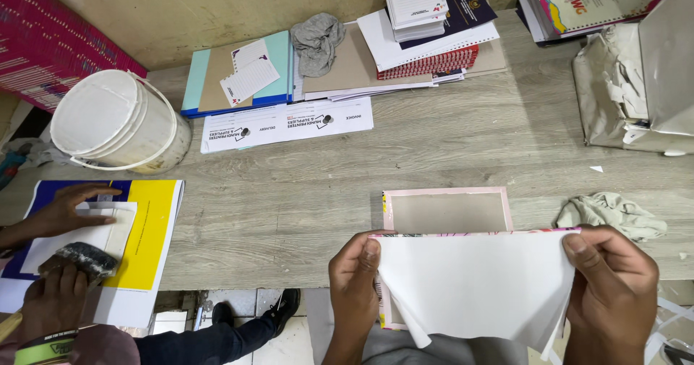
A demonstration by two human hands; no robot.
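My left hand and my right hand each pinch an upper corner of a white sheet of paper that hangs over the table's near edge. Under the sheet lies an open book cover with a pink border and a grey board inside. The sheet's top edge lines up along the cover's middle fold.
A co-worker's hands at the left press a brush onto white paper on a yellow and blue cover. A white bucket lies tipped beside them. Stacks of books, a grey rag, a crumpled cloth and a wrapped bundle sit around.
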